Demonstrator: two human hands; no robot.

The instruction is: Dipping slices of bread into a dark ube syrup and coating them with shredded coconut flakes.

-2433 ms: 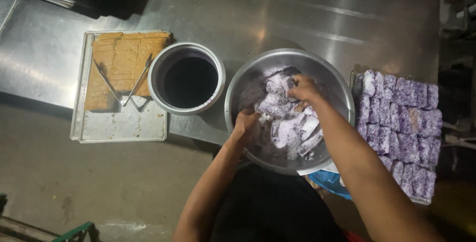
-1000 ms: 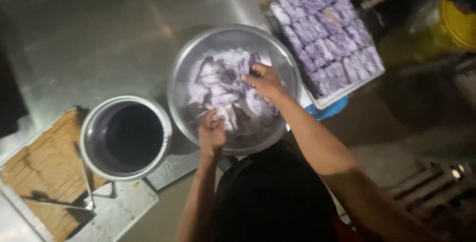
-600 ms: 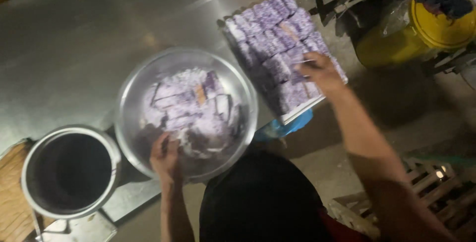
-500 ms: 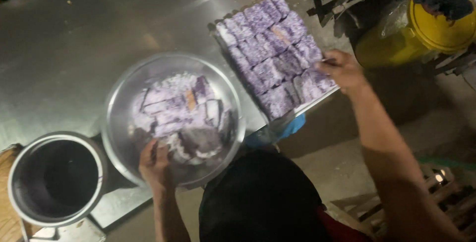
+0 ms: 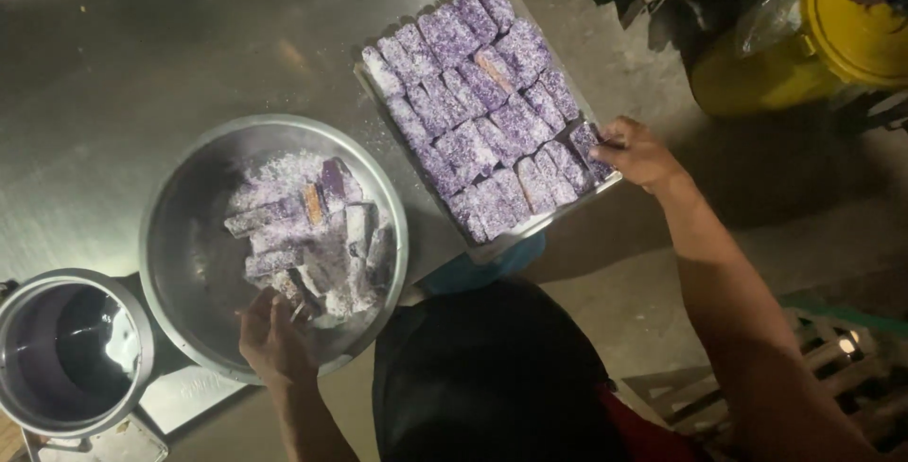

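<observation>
A metal bowl [image 5: 180,235] on the steel table holds several purple bars coated in white flakes [image 5: 312,235]. My left hand [image 5: 274,339] rests at the bowl's near rim, its fingers touching the pieces there. To the right, a tray [image 5: 501,240] is packed with rows of coated purple bars [image 5: 478,107]. At the tray's near right corner my right hand [image 5: 638,152] presses on a coated bar [image 5: 586,140] at the end of a row. My dark-clothed body fills the bottom middle.
A round metal pot [image 5: 71,353] with dark liquid stands at the lower left beside the bowl. A yellow bucket [image 5: 813,46] sits on the floor at the upper right, with a wooden pallet [image 5: 832,367] at the lower right. A blue object [image 5: 473,268] lies under the tray's edge.
My right hand left the bowl and moved right to the tray's near corner. My left hand stayed at the bowl's near rim. The view swung right, away from the brown tray.
</observation>
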